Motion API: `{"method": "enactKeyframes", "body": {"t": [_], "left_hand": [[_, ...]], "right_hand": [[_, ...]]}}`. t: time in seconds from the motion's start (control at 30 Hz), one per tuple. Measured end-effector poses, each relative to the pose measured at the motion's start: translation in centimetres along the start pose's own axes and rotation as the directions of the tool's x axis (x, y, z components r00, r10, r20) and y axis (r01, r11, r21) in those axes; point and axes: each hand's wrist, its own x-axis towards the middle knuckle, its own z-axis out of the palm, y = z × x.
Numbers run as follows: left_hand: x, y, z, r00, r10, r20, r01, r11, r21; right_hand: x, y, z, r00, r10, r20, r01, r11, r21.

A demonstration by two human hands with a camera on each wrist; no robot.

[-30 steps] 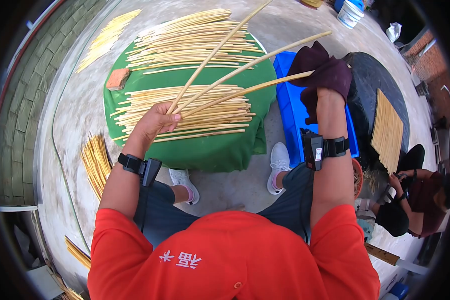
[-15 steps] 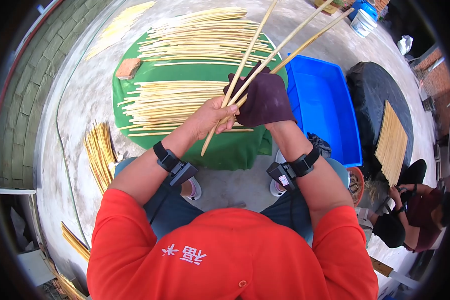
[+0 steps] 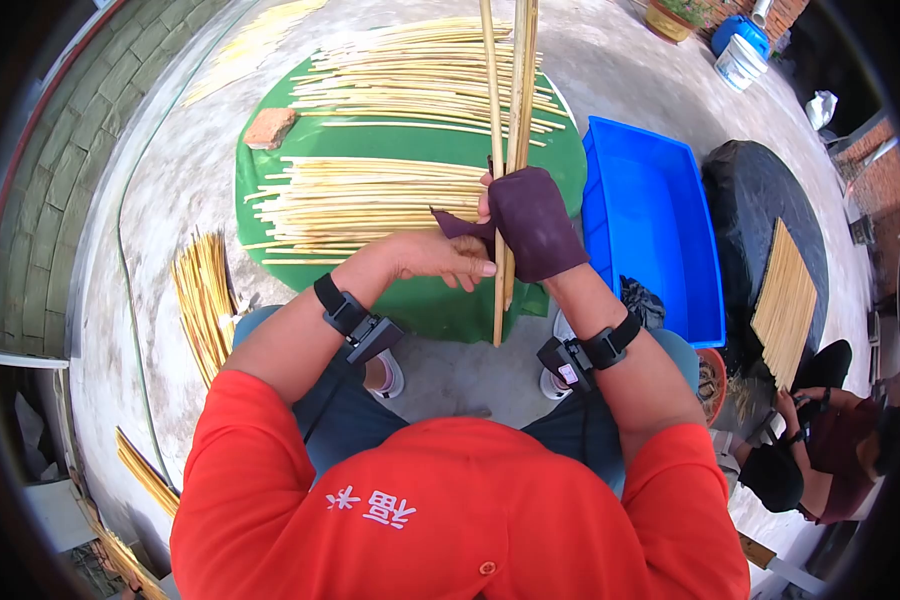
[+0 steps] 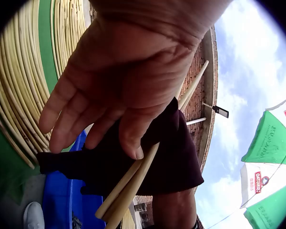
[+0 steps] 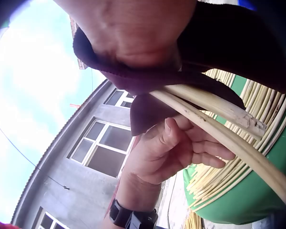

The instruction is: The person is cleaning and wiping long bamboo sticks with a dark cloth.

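My right hand [image 5: 138, 38] is largely covered by a dark purple cloth [image 3: 537, 222]. Through the cloth it grips a few long pale sticks [image 3: 523, 90], which stand nearly upright in the head view, their lower ends jutting below the cloth. My left hand [image 3: 435, 257] is just left of these ends, fingers loosely extended and thumb tip right at the sticks. In the left wrist view its palm faces the camera with nothing held, and a cloth flap hangs behind the fingers. Below both hands, rows of similar sticks [image 3: 370, 200] lie on a green-covered round table [image 3: 390, 143].
A piece of brick [image 3: 269, 128] sits on the table's left side. To the right are a blue tub [image 3: 660, 220] and a black-covered round surface [image 3: 760, 180] bearing a stick mat [image 3: 785, 300], which another person [image 3: 830, 440] handles. A stick bundle [image 3: 202, 300] stands at left.
My right hand with the cloth came left from the sticks' far ends to their near ends. My left hand let go of the sticks, which swung upright and closer together.
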Motion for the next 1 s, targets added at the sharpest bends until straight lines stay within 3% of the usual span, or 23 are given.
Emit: {"method": "enactKeyframes", "body": {"t": [0.03,0.07,0.1,0.13,0.17,0.2,0.23,0.3,0.37,0.5,0.53,0.57,0.7,0.8,0.87,0.9,0.97,1.0], "left_hand": [[-0.2,-0.6,-1.8,0.996,0.045,-0.078,-0.02,0.955,0.295],[-0.7,0.8,-2.6,0.984,0.06,-0.166,-0.033,0.987,0.16],[-1.6,2.1,-3.3,0.963,0.054,-0.262,-0.05,0.998,0.024],[-1.8,2.7,-3.4,0.963,0.05,-0.266,-0.045,0.999,0.023],[-1.5,3.4,-3.3,0.888,0.246,-0.388,-0.335,0.924,-0.181],[-1.6,3.6,-3.2,0.751,0.37,-0.548,-0.599,0.731,-0.327],[-1.7,3.9,-3.3,0.748,0.403,-0.528,-0.648,0.619,-0.445],[-1.4,3.7,-2.9,0.749,0.355,-0.559,-0.658,0.493,-0.569],[-1.0,3.2,-2.8,0.752,0.31,-0.581,-0.652,0.481,-0.587],[-1.0,3.2,-2.8,0.777,0.253,-0.576,-0.618,0.478,-0.624],[-1.1,3.5,-2.7,0.78,0.241,-0.577,-0.61,0.496,-0.618],[-1.0,3.9,-2.7,0.78,0.241,-0.577,-0.61,0.496,-0.618],[-1.3,3.8,-2.6,0.791,0.24,-0.562,-0.591,0.533,-0.605],[-1.3,4.0,-2.7,0.795,0.262,-0.547,-0.588,0.552,-0.591],[-1.1,4.0,-2.5,0.805,0.297,-0.513,-0.584,0.544,-0.602],[-0.9,4.1,-2.6,0.805,0.298,-0.513,-0.584,0.544,-0.602],[-0.8,4.1,-2.0,0.801,0.313,-0.51,-0.592,0.539,-0.599],[-0.6,3.8,-2.2,0.79,0.359,-0.497,-0.608,0.556,-0.566]], "right_hand": [[0.0,0.3,0.3,0.99,-0.143,0.017,0.144,0.978,-0.151],[0.1,-0.2,0.2,0.99,-0.142,0.017,0.143,0.978,-0.151],[0.3,-1.3,0.3,0.945,0.293,0.145,-0.316,0.932,0.177],[0.4,-1.9,0.3,0.702,0.596,0.39,-0.712,0.587,0.384],[0.3,-2.0,0.3,0.702,0.596,0.39,-0.712,0.587,0.384],[0.2,-2.3,0.6,0.726,0.508,0.462,-0.671,0.669,0.319],[0.1,-2.5,0.9,0.734,0.423,0.532,-0.615,0.746,0.256],[-0.2,-2.9,1.6,0.713,0.45,0.538,-0.655,0.702,0.281],[0.3,-3.8,1.4,0.571,0.535,0.623,-0.766,0.62,0.171],[-0.5,-3.2,1.6,0.594,0.466,0.656,-0.751,0.614,0.243],[-0.8,-2.9,1.8,0.767,0.292,0.571,-0.49,0.842,0.227],[-1.0,-2.7,2.0,0.869,0.064,0.491,-0.168,0.971,0.172],[-0.4,-4.2,1.4,0.846,0.007,0.534,-0.003,1.0,-0.008],[-0.2,-4.6,0.5,0.831,0.03,0.556,-0.062,0.997,0.039],[-0.5,-4.9,0.2,0.909,-0.015,0.417,-0.144,0.927,0.347],[-0.3,-5.1,-0.1,0.909,-0.015,0.416,-0.143,0.927,0.347],[0.4,-6.4,-1.1,0.809,0.111,0.578,-0.257,0.95,0.177],[-0.9,-4.9,0.9,0.736,0.322,0.595,-0.656,0.554,0.512]]}}
